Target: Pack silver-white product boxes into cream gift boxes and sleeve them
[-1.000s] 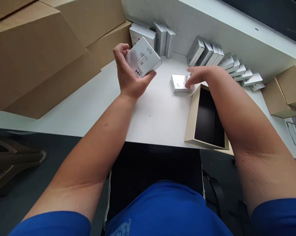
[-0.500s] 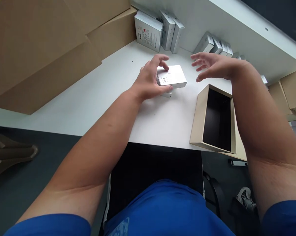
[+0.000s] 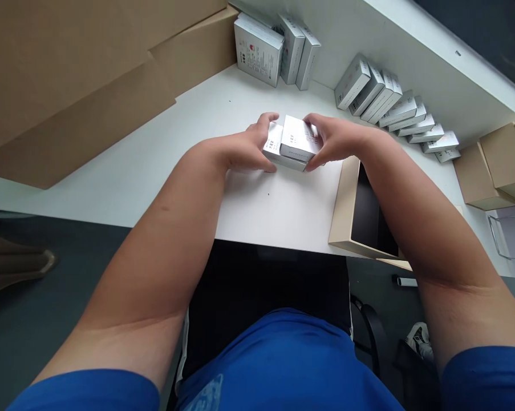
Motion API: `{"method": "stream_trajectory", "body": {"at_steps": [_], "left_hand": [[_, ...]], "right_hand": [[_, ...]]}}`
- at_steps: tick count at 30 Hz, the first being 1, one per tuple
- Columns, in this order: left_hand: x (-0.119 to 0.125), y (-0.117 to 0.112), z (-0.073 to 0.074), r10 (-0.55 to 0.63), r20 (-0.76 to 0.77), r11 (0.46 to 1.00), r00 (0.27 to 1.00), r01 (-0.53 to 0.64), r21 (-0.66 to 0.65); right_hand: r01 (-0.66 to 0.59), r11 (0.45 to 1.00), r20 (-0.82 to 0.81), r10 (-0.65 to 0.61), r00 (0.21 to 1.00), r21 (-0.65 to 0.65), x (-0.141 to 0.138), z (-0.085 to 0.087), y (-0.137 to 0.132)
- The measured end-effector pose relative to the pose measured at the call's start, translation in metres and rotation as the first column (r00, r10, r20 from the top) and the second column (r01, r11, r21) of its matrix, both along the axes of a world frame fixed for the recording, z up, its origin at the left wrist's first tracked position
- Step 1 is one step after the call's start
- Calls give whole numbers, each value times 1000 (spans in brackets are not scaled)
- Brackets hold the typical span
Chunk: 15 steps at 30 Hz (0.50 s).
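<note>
Two small white printed cartons lie stacked on the white table between my hands. The upper carton [image 3: 299, 138] sits shifted to the right over the lower carton [image 3: 273, 140], whose left part shows. My right hand [image 3: 336, 137] grips the upper carton at its right end, thumb at the near side and fingers at the far side. My left hand [image 3: 252, 145] is closed around the left end of the lower carton, thumb near and fingers far. Close by on the right stands an open tan box [image 3: 341, 208] with a black inside, partly covered by my right forearm.
White cartons [image 3: 259, 51] stand upright at the back, with a row of several more cartons [image 3: 383, 94] along the wall to the right. A large brown cardboard box [image 3: 112, 103] takes up the left. Brown boxes [image 3: 479, 177] stand at the far right. The table's front edge [image 3: 278, 246] runs before me.
My right hand has come left from the air and taken hold of the upper carton. My left hand has let go of it and shifted slightly left, onto the lower carton.
</note>
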<state>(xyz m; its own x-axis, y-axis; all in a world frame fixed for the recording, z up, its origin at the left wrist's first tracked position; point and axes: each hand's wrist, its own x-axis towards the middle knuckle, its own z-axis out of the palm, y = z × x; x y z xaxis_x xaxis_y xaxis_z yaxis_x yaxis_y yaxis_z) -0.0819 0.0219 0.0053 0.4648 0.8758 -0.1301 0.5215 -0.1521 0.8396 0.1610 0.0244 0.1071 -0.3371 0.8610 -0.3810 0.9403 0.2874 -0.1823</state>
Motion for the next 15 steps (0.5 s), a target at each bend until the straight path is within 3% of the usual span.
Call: {"method": "stream_trajectory", "body": {"at_steps": [5,11,13,15], "left_hand": [[15,-7,0,21,87,997,996,-27,67],[30,-16,5,-1,306,997,952,-25,79],[32,-15,7,31,298,988,954,-74,134],[33,-15,10,88,235,972,968,-135,191]], "right_hand": [[19,1000,17,-19,1000,-12,-5,12,-9],[-20,998,-23,22,1000,66,-18,-3,-18],[15,994,-47,-10,999,111,-12,6,-24],[84,986,-79,-73,994,146,2,27,-35]]}}
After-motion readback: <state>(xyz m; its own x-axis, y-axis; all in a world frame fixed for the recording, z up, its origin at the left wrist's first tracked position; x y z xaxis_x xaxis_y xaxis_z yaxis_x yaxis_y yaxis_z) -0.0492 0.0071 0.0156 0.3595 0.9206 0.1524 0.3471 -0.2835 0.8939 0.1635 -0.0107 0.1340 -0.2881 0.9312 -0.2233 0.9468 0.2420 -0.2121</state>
